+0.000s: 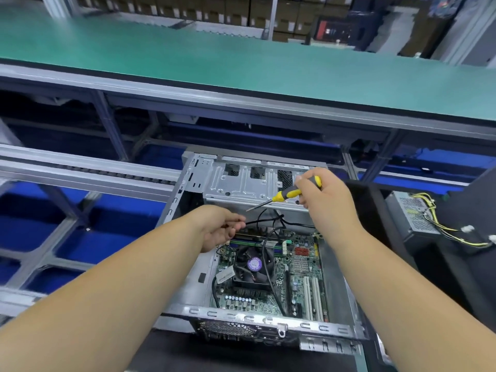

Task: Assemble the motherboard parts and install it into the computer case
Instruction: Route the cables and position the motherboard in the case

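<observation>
An open grey computer case lies in front of me with a green motherboard seated inside it. A black CPU cooler fan with a purple sticker sits on the board. My left hand pinches a thin black cable at the board's far left corner. My right hand grips a yellow-and-black screwdriver above the case's drive cage, its tip pointing down-left toward the cable.
A grey power supply with yellow and black wires lies to the right on a black surface. A green-topped bench spans the back. Blue bins and aluminium rails fill the left side.
</observation>
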